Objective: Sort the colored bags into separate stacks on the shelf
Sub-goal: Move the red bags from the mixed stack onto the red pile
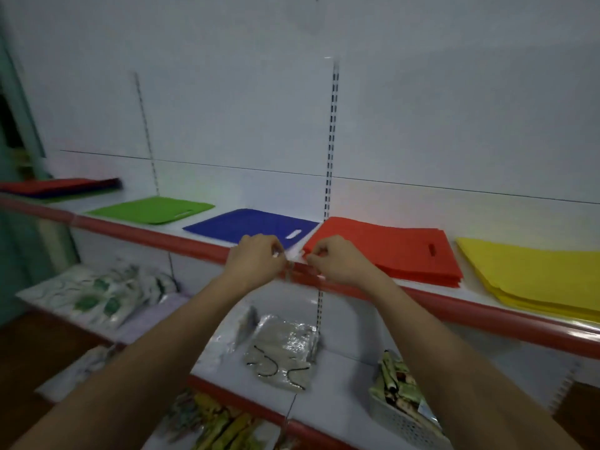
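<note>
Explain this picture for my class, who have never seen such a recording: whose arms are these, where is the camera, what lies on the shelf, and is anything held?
There is no machine: a person wears a camera on the head, looking down at their own arms. The left hand and right hand meet at the shelf's red front edge, fingers curled; whether they pinch something is too blurred to tell. On the shelf lie flat bags: green, blue, red stack, yellow stack, and an unsorted mixed pile far left. Packaged goods sit on lower shelves.
</note>
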### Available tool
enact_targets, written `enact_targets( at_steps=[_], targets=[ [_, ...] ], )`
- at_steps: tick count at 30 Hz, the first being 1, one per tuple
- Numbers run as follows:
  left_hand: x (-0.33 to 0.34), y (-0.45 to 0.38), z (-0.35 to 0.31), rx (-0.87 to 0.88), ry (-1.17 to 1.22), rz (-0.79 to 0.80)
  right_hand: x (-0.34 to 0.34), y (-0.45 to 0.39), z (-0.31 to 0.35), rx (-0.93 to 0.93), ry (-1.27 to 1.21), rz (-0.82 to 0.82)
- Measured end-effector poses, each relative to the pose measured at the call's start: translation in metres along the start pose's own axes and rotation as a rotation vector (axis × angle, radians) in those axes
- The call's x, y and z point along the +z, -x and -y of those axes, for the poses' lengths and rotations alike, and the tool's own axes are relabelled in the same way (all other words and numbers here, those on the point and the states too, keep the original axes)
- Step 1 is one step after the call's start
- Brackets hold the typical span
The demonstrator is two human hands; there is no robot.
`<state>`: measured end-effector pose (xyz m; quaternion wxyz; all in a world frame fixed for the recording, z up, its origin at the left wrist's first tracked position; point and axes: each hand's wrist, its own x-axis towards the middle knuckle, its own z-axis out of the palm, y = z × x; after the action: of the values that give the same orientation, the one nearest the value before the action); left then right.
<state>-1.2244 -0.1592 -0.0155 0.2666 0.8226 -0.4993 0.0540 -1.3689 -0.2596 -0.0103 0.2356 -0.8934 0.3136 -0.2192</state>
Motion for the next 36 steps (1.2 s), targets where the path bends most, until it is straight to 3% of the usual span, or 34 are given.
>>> enact_targets(
  at_steps=[13,26,36],
  targets=[
    [-0.130,0.134,0.194,-0.452,-0.148,-0.120,0.167,-0.003,0.212,-0.382,-0.084,0.350],
    [-0.236,0.153,0.392,-0.508,-0.270,-0.163,0.303,-0.060,0.402,-0.482,-0.107,0.395],
    [-0.292,0.131,0.532,-0.553,-0.263,-0.187,0.382,-0.127,0.496,-0.498,-0.181,0.318]
  ],
)
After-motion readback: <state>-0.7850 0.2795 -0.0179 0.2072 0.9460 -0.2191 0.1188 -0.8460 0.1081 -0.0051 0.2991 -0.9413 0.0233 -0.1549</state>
